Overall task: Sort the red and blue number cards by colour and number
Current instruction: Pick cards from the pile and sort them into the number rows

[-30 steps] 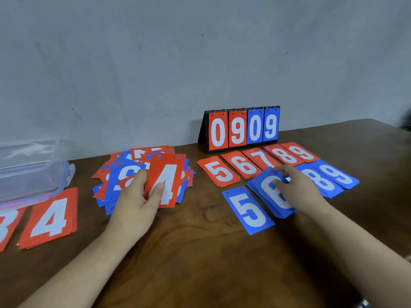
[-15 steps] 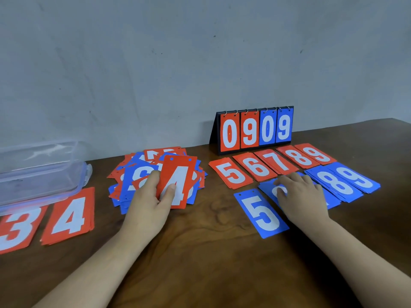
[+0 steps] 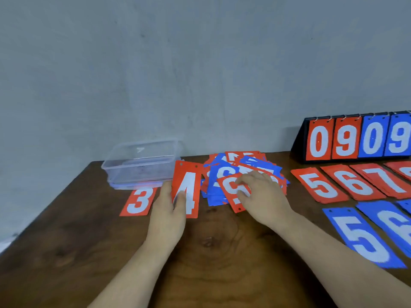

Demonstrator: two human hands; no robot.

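My left hand (image 3: 169,210) pinches a red 4 card (image 3: 188,186), held upright just right of the red 3 card (image 3: 139,202) lying on the table. A mixed heap of red and blue cards (image 3: 224,172) sits in the middle. My right hand (image 3: 260,196) rests on the heap, fingers on a red card (image 3: 231,190) whose digit is partly hidden. Sorted red piles 5 (image 3: 319,186), 6 (image 3: 353,182) and 7 (image 3: 384,176) run to the right. Blue 5 (image 3: 360,236) and blue 6 (image 3: 391,221) lie in front of them.
A clear plastic box (image 3: 142,163) stands at the back left against the wall. A black flip scoreboard (image 3: 355,138) showing 0909 stands at the back right. The table's left edge (image 3: 66,192) slants away near the red 3.
The view has swung left. My left hand carried the red 4 off the heap toward the red 3. My right hand left the blue 6 pile and came onto the heap.
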